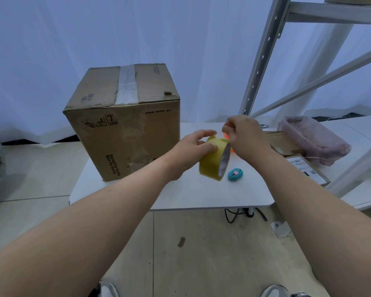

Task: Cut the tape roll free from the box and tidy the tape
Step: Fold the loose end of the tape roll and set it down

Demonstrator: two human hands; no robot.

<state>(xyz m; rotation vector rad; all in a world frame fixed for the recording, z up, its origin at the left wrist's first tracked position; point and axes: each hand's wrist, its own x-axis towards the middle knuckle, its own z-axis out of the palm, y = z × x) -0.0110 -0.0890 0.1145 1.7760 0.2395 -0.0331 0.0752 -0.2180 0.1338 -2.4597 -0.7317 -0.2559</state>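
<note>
1. White curtains hang behind a small white worktop (180, 196) with rounded corners, standing on a pale tiled floor; a grey metal shelving frame (263, 54) rises at the far right
2. On the left part of the worktop stands a large brown cardboard box (124, 133), scuffed, with dented corners, black print on its near face and a strip of clear tape (126, 84) along its closed top seam
3. To the right of the box, and apart from it, both hands hold a yellow tape roll (212, 161) just above the worktop; no strip can be seen joining roll and box, so the roll looks already cut free
4. The roll stands on edge, its open core facing right and towards the viewer, so its axis runs roughly left to right; the outer band looks smooth and glossy, the inside of the core pale
5. The left hand (193, 148) grips the roll from the left, fingers spread over the yellow band
6. The right hand (244, 136) is clenched in a pinch at the top edge of the roll, seemingly on the loose tape end, though that end is too small to make out
7. A small teal cutter (235, 175), rounded plastic with a pink slider, lies on the worktop just beside the roll on the near right, closer to the right hand; something orange (225, 136) peeks out behind the hands
8. Judging from this, the next move is pressing the loose end flat onto the roll, which the right hand is best placed to do
</note>
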